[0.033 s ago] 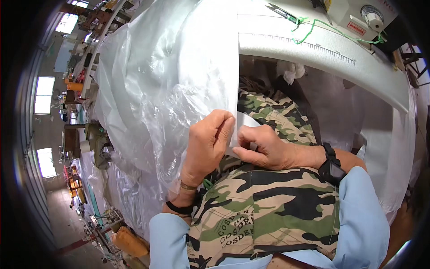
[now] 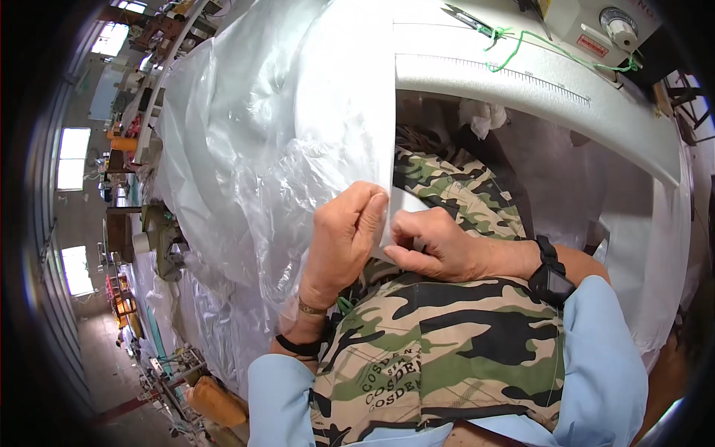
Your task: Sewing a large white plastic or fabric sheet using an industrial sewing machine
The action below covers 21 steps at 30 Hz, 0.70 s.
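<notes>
A white, thin sheet (image 2: 346,97) hangs over the table's near edge and comes down to my two hands, its straight right edge running between them. My left hand (image 2: 344,235) pinches that edge between thumb and curled fingers. Close beside it on the right, my right hand (image 2: 436,242) has its thumb and forefinger closed on the lower part of the same edge, just above my lap. The fingertips hide exactly how much of the sheet is gripped. Crumpled clear plastic sheeting (image 2: 231,164) spreads to the left, against and partly under the white sheet.
A white worktable (image 2: 514,82) with a printed ruler scale curves across the far side. On it lie thread snips (image 2: 468,21) tied to a green cord. A sewing machine with a dial (image 2: 620,30) stands at the far right. Camouflage-patterned cloth (image 2: 447,335) covers my lap.
Both hands and the sheet's edge have shifted very slightly to the left. The grip looks the same.
</notes>
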Tool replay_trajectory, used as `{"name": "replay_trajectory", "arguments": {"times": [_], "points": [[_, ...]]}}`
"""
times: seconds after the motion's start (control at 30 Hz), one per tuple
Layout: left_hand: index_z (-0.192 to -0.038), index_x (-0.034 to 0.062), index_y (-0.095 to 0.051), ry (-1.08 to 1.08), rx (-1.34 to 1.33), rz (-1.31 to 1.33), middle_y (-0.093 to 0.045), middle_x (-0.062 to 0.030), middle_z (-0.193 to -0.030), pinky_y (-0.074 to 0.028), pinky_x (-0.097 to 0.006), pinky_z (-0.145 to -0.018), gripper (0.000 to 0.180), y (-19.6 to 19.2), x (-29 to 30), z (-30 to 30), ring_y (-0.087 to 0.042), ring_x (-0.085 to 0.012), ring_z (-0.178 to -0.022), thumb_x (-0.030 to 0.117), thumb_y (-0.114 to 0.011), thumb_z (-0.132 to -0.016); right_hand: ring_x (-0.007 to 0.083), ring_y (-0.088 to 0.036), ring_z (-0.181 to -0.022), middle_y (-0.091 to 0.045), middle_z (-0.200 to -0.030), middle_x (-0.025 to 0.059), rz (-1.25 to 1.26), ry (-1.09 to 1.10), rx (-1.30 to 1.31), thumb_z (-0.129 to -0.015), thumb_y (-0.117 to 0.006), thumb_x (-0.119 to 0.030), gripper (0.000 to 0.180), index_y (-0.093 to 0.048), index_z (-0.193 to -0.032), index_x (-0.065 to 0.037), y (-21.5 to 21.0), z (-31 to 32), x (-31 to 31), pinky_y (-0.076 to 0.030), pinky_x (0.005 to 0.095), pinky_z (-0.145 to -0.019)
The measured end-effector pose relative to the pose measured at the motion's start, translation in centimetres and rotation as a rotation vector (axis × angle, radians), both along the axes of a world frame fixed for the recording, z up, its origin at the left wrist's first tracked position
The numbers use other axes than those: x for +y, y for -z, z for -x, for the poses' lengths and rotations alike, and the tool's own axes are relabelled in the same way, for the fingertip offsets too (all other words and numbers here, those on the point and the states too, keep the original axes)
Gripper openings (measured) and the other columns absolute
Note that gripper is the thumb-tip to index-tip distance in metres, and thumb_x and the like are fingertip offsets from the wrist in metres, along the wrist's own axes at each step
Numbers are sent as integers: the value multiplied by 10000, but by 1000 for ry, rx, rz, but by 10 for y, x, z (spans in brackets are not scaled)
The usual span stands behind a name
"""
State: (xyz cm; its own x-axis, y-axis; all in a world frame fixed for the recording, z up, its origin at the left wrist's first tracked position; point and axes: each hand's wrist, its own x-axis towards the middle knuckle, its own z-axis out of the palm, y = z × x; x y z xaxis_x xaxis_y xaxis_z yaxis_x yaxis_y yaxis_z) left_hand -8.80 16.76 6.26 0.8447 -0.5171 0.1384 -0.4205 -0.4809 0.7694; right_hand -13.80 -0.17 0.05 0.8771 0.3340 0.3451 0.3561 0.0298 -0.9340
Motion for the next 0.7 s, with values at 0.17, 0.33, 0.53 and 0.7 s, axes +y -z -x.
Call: {"name": "replay_trajectory", "arguments": {"times": [0.17, 0.33, 0.53, 0.7], "points": [[-837, -27, -575, -71, 411, 129, -481, 12, -655, -357, -246, -521, 179, 10, 17, -10, -431, -47, -627, 100, -650, -938, 336, -614, -692, -601, -797, 129, 129, -61, -465, -842, -665, -112, 184, -580, -998, -69, 7, -20, 13, -491, 423, -613], [-852, -41, -605, -195, 55, -48, -527, -17, -670, -382, -253, -532, 101, -20, 40, -17, -454, -53, -620, 35, -640, -907, 257, -666, -847, -648, -946, 125, -40, 151, -151, -899, -658, -174, 383, -569, -1244, -31, 16, -63, -2, -543, 357, -774], [-913, -9, -660, -104, -499, -353, -605, -168, -704, -447, -325, -547, 35, -99, 39, -36, -586, -247, -558, 3, -640, -887, 336, -617, -1096, -623, -1200, 185, 487, 113, -287, -882, -675, -335, 497, -554, -1275, -55, 15, -174, 90, -509, 425, -899], [-807, 14, -577, 232, -452, -499, -561, -129, -621, -451, -396, -514, 62, -114, 12, -30, -602, -289, -550, -6, -615, -852, 366, -634, -1062, -655, -1150, 203, 388, -58, -680, -867, -665, -358, 407, -666, -1149, -64, 20, -201, 125, -536, 447, -840]]}}
